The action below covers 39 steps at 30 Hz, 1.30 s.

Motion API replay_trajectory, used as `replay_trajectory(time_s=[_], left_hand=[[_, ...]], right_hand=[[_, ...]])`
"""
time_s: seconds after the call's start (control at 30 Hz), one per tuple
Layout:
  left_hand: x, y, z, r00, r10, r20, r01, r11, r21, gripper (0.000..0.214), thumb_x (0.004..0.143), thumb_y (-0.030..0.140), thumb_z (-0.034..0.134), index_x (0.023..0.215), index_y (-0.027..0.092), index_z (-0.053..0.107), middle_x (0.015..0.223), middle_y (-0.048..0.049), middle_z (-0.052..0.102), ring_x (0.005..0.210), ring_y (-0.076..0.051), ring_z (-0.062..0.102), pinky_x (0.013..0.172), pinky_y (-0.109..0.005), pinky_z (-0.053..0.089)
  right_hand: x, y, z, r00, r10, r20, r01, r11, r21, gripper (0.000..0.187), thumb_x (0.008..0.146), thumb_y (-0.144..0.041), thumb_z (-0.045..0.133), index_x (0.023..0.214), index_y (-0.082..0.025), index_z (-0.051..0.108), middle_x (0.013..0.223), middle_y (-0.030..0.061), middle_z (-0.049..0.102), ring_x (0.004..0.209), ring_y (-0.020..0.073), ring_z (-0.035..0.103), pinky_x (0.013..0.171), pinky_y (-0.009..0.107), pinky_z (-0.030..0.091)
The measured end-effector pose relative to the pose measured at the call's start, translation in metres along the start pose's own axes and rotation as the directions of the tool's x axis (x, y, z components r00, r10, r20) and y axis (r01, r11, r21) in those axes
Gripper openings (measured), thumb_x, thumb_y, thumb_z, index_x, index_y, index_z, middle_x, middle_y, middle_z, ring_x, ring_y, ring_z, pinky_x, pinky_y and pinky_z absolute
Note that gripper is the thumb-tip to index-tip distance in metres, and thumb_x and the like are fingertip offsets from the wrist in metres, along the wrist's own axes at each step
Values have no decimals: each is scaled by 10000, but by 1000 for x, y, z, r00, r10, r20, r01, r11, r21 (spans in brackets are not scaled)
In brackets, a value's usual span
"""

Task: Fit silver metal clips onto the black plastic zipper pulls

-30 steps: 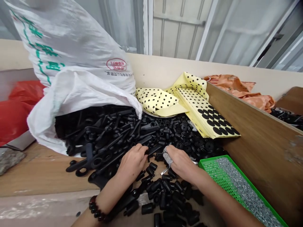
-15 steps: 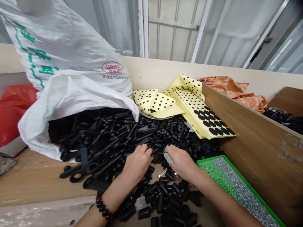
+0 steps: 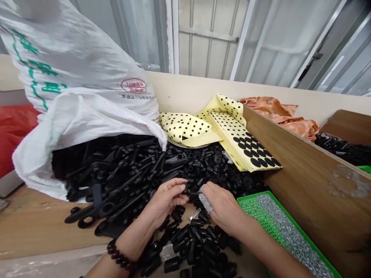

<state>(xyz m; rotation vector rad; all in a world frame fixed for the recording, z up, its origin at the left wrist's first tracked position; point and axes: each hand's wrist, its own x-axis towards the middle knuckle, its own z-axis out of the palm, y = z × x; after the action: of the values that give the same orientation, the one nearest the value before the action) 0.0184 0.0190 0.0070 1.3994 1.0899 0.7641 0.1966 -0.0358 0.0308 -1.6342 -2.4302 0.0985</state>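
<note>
My left hand (image 3: pixel 166 199) pinches a small black plastic cap (image 3: pixel 185 189) between thumb and fingers, just above a heap of black plastic parts (image 3: pixel 130 173). My right hand (image 3: pixel 222 206) sits close to its right, fingers curled, with a grey wrap on the index finger (image 3: pixel 205 201); it holds a small metal piece against the cap. A small shiny metal tool (image 3: pixel 194 214) lies below, between the two hands. More short black caps (image 3: pixel 199 239) lie under my wrists. A dark bead bracelet (image 3: pixel 117 255) is on my left wrist.
A white woven sack (image 3: pixel 75 92) spills the black parts from the left. Yellow sheets with black round pads (image 3: pixel 240 135) lie behind. A green perforated tray (image 3: pixel 275 227) of small metal pieces sits at right against a wooden divider (image 3: pixel 304 170). Red plastic (image 3: pixel 14 131) lies far left.
My left hand has lifted off the heap and now pinches a black cap; my right hand has closed in on it. The camera has drifted a little to the right.
</note>
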Motion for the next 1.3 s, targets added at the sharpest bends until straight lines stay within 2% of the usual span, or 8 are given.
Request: replay_trajectory(time_s=[0.3, 0.57, 0.7, 0.83, 1.0, 1.1, 1.2, 1.3], left_hand=[[-35, -1, 16, 988, -133, 72, 151, 841, -520, 249, 774, 269, 630, 968, 138, 546, 580, 6, 618, 510, -65, 578, 510, -133, 468], [-64, -2, 21, 974, -193, 121, 227, 792, -566, 316, 653, 355, 738, 824, 134, 590, 547, 1, 636, 405, -45, 483, 420, -133, 346], [-74, -8, 25, 960, -220, 171, 279, 741, -611, 356, 607, 416, 754, 755, 152, 566, 429, 43, 560, 320, -19, 350, 352, -128, 183], [-84, -12, 32, 953, -225, 204, 303, 665, -682, 325, 623, 374, 753, 781, 166, 559, 518, 15, 616, 369, -31, 416, 391, -130, 259], [-89, -1, 35, 980, -131, 151, 193, 811, -553, 299, 607, 314, 759, 809, 157, 603, 619, 3, 651, 502, -78, 520, 504, -174, 404], [-87, 5, 32, 993, -76, 87, 104, 914, -391, 254, 624, 288, 721, 835, 167, 649, 711, -3, 657, 620, -123, 561, 584, -215, 456], [-86, 5, 28, 1000, 13, 11, -10, 974, -225, 179, 684, 260, 650, 849, 191, 659, 760, -9, 662, 666, -151, 578, 608, -239, 465], [-88, -2, 24, 979, 204, -17, -204, 979, 30, 159, 729, 241, 610, 874, 213, 668, 712, 2, 647, 619, -147, 561, 595, -237, 436]], right_hand=[[-12, -15, 5, 982, -137, -128, 122, 985, -119, 156, 750, -43, 380, 781, -178, 451, 765, 61, 487, 692, 208, 427, 619, 318, 339], [-39, -21, 6, 959, -207, -192, 178, 971, -158, 216, 747, -10, 326, 742, -192, 443, 730, 60, 459, 663, 216, 397, 602, 343, 308], [-48, -26, 1, 963, -181, -202, 176, 983, -42, 248, 643, 17, 348, 736, -190, 447, 731, 66, 491, 664, 213, 431, 594, 331, 342], [-56, -31, -1, 953, -179, -247, 186, 983, 7, 274, 644, 6, 346, 807, -182, 462, 761, 71, 515, 705, 211, 460, 643, 327, 380], [-57, -34, -6, 965, -200, -171, 205, 979, 11, 161, 770, -54, 345, 734, -185, 432, 728, 54, 480, 666, 192, 427, 602, 319, 344], [-52, -31, -10, 995, -89, -53, 101, 954, 281, 149, 801, -75, 350, 730, -195, 403, 745, 18, 485, 683, 157, 440, 621, 277, 359], [-50, -28, -9, 994, -22, 106, -44, 813, 580, 177, 855, -117, 339, 708, -202, 391, 680, -31, 473, 649, 122, 455, 590, 232, 360], [-50, -28, -6, 989, -9, 149, -101, 696, 711, 201, 869, -133, 317, 695, -199, 394, 628, -37, 449, 604, 114, 449, 547, 221, 345]])
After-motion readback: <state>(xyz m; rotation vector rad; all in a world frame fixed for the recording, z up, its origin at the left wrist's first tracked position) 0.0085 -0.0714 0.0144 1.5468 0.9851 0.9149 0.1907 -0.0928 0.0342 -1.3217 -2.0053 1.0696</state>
